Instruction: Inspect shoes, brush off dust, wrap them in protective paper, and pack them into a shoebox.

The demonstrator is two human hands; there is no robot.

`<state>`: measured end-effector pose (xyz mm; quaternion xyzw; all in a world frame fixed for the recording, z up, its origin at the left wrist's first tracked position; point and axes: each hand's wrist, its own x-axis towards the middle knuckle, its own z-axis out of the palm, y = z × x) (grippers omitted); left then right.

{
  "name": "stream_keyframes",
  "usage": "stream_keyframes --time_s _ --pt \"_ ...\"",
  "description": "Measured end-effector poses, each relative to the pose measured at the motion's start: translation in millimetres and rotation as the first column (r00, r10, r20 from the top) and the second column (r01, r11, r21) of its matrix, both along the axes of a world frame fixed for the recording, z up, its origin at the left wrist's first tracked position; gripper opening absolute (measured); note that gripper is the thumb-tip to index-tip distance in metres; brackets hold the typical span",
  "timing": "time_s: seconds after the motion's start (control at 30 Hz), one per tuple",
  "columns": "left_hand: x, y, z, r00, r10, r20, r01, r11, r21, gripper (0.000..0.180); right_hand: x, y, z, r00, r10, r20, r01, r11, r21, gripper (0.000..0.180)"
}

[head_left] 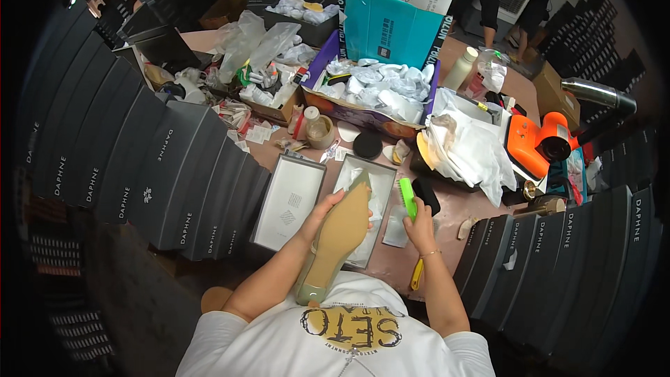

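My left hand (322, 211) grips a pointed shoe (340, 232) sole-up, its tan sole facing me and its pale green heel near my chest. My right hand (420, 222) holds a green-handled brush (407, 197) just to the right of the shoe, above the table. Under the shoe lies an open white shoe box (382, 192) lined with tissue paper. Its grey lid (289, 201) lies to the left of the box. A yellow tool (417, 274) lies on the table by my right wrist.
Stacks of dark shoe boxes (139, 160) wall in the left and right sides. A purple carton of wrapped white items (377, 91), plastic bags, a bottle (460, 68), an orange tool (537, 141) and a heat gun (597, 92) crowd the brown table. Other people stand at the far end.
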<state>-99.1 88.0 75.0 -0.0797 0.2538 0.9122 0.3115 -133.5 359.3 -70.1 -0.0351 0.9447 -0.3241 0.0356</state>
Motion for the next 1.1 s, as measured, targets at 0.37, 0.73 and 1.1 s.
stream_keyframes --time_s 0.37,0.73,1.1 --pt "-12 29 -10 0.996 -0.060 0.070 0.061 0.998 -0.005 0.051 78 29 187 0.933 0.345 0.105 -0.336 0.725 0.601 0.047" --pt "-3 21 20 0.998 0.063 0.022 -0.062 0.996 -0.059 0.048 63 40 52 0.994 0.091 -0.060 -0.094 0.995 -0.044 0.041" --pt "0 -19 -11 0.972 0.230 -0.041 -0.226 0.970 0.091 0.059 65 -35 90 0.795 0.485 0.365 -0.075 0.675 -0.734 0.064"
